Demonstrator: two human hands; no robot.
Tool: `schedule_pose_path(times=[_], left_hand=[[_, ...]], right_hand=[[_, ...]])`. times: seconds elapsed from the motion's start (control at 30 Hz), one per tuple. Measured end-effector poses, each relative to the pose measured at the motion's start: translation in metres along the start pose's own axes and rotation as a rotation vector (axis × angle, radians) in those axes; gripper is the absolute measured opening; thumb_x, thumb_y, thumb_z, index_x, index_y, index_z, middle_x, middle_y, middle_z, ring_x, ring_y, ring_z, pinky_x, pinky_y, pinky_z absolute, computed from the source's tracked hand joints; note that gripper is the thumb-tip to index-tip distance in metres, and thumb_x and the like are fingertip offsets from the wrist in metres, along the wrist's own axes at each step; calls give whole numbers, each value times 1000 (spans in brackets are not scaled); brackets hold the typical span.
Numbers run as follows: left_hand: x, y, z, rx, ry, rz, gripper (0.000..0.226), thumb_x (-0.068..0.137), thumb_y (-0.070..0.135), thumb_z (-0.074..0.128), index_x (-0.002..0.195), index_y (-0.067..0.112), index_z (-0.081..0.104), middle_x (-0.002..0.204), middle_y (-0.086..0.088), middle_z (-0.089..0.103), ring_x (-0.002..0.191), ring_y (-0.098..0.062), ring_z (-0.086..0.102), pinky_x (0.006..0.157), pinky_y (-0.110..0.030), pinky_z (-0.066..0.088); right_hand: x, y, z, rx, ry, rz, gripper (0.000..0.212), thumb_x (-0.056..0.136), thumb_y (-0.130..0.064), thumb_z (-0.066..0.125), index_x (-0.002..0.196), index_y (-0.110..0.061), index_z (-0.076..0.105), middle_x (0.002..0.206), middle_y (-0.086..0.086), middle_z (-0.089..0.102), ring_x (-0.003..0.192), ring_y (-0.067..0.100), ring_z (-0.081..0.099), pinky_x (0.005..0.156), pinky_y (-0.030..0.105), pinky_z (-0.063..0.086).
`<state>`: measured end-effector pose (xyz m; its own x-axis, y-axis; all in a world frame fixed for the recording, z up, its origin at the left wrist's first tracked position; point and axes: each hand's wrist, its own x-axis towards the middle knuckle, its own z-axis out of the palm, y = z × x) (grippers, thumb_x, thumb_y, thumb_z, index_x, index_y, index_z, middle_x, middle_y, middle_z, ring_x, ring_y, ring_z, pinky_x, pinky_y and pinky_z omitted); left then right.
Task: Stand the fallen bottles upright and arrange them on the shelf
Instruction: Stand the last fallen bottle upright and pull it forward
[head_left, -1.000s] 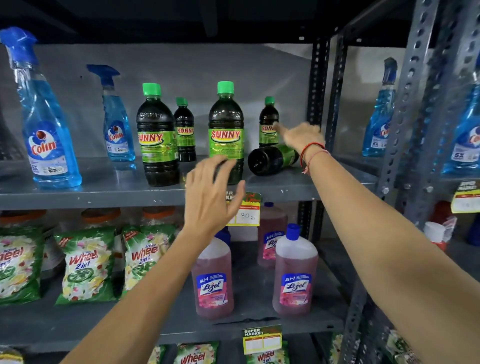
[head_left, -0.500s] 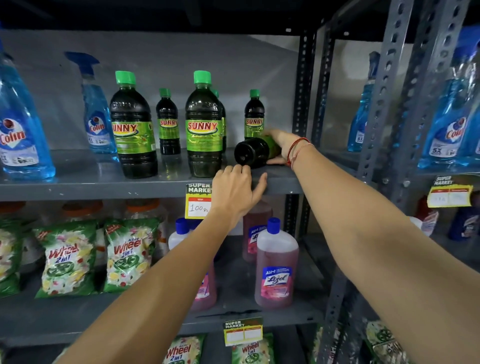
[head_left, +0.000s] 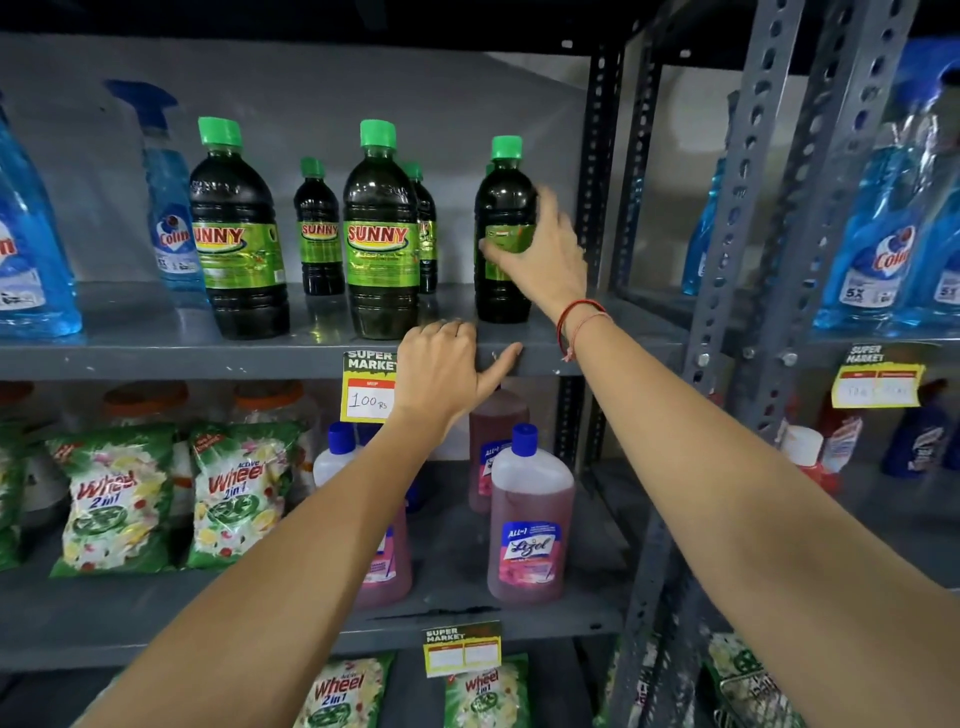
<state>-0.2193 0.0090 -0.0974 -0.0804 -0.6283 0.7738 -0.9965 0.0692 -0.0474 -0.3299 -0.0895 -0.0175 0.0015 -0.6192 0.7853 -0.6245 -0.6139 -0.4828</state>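
Several dark Sunny bottles with green caps and green labels stand on the top grey shelf (head_left: 156, 358). My right hand (head_left: 540, 254) grips the rightmost Sunny bottle (head_left: 501, 208), which stands upright near the shelf's right end, its label turned away. To its left stand a big Sunny bottle (head_left: 382, 234), a small one (head_left: 318, 228) further back, and another big one (head_left: 236, 234). One more bottle is partly hidden behind the middle big one. My left hand (head_left: 441, 369) rests on the shelf's front edge, fingers curled over it, holding no bottle.
Blue Colin spray bottles (head_left: 174, 208) stand at the shelf's left, more on the neighbouring rack (head_left: 878, 244) right. A perforated steel upright (head_left: 602, 156) rises just right of my right hand. Below are Lizol bottles (head_left: 530, 519), Wheel packets (head_left: 234, 493) and a price tag (head_left: 366, 387).
The bottle that lay on its side at the shelf's right end now stands upright in my right hand. My left hand came down onto the shelf's front edge.
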Motion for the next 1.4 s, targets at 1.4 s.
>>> schedule_pose_path(times=[1.4], left_hand=[[0, 2, -1, -7, -53, -43, 67, 88, 61, 30, 94, 6, 68, 89, -10, 72, 85, -25, 66, 75, -37, 48]], right_hand=[[-18, 10, 7, 75, -277, 237, 94, 56, -53, 82, 125, -6, 38, 121, 12, 54, 112, 28, 52, 88, 36, 45]])
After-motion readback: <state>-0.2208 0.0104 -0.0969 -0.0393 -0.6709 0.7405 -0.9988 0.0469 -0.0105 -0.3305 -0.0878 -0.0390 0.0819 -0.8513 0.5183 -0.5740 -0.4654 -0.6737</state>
